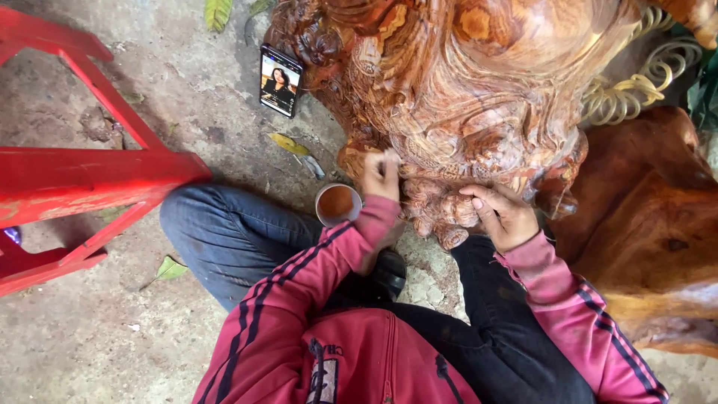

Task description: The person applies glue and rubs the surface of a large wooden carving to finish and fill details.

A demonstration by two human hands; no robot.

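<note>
Hands meet the large reddish-brown carved wooden sculpture (464,97) at its lower edge: the left hand (381,176) is closed, perhaps around a small tool (too blurred to tell). The right hand (505,217) lies open against the carving, while a small round cup of brown liquid (337,204) sits just left of the sculpture's base, nearer the left hand.

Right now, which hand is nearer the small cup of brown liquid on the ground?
Left. The left hand is pressed on the carved wood just right of the cup. The right hand rests farther right on the carving's lower edge.
</note>
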